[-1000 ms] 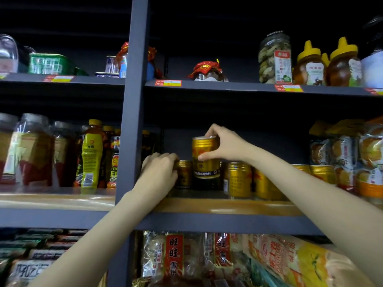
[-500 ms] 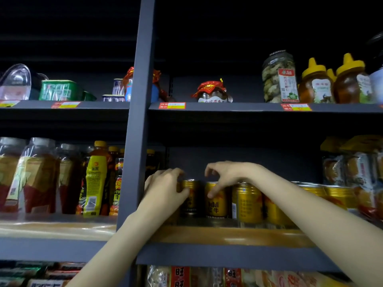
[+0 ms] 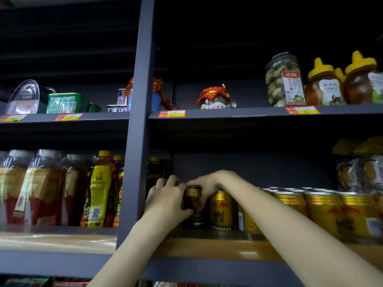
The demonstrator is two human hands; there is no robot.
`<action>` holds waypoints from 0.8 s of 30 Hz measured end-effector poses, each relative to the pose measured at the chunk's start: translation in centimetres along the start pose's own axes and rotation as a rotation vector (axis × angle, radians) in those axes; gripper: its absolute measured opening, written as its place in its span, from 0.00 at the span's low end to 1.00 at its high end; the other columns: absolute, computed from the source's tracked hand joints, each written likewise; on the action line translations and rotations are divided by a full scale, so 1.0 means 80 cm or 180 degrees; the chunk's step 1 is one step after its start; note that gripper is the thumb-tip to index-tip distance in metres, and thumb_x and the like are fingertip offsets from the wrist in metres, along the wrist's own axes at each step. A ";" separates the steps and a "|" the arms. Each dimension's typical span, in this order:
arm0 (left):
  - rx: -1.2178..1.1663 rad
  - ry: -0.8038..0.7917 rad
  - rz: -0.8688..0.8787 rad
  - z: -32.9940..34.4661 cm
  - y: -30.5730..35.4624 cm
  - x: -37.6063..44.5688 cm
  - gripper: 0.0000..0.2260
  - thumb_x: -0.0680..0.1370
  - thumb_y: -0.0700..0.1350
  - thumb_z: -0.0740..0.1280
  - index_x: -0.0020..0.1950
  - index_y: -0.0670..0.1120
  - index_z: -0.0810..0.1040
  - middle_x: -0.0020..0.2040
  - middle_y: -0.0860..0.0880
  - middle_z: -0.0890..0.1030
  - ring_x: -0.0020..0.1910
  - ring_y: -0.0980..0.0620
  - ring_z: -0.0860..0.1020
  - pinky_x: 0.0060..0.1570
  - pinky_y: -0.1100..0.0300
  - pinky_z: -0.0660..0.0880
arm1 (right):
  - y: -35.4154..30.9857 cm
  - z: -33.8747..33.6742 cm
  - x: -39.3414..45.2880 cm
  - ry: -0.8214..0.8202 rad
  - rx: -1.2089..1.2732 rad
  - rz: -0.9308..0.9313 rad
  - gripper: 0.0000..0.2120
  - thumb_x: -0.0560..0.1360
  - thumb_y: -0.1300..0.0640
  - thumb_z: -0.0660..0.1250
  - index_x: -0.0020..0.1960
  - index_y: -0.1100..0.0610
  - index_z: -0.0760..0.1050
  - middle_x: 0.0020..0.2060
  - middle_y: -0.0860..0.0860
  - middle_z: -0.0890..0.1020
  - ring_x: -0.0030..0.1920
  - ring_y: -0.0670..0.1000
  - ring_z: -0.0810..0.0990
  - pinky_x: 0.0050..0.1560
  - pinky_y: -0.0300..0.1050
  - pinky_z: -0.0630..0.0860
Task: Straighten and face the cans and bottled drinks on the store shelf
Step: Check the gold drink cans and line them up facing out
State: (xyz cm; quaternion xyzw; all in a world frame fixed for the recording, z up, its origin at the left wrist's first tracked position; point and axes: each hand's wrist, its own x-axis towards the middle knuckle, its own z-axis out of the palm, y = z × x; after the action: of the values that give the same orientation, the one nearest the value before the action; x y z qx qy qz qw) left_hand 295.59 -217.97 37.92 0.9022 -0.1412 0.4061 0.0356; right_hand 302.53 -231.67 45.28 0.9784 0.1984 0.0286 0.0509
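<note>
Between both hands [image 3: 165, 201], upright can [image 3: 192, 200]

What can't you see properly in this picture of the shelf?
- The can both hands grip: its label is hidden by the left hand and right hand, head view.
- The bottles at far left: labels blurred.
- The price tags: print too small to read.
- The honey bottle at far right: cut off by the edge.

Gold cans [image 3: 221, 210] with red logos, yellow-labelled bottle [image 3: 97, 200], grey shelf [image 3: 207, 268]
</note>
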 end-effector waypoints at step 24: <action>-0.0871 0.1093 0.0091 0.003 0.007 -0.021 0.21 0.75 0.45 0.64 0.67 0.44 0.67 0.62 0.44 0.71 0.61 0.44 0.68 0.62 0.53 0.62 | -0.023 0.060 -0.128 0.3301 0.0895 -0.0158 0.33 0.68 0.54 0.75 0.67 0.39 0.63 0.62 0.50 0.63 0.63 0.57 0.69 0.62 0.54 0.72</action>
State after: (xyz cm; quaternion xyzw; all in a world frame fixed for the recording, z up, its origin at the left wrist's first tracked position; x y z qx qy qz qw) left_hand 294.52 -218.13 36.47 0.8044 -0.1996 0.5313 0.1754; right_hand 292.77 -234.40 39.96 0.8283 0.2224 0.4800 -0.1846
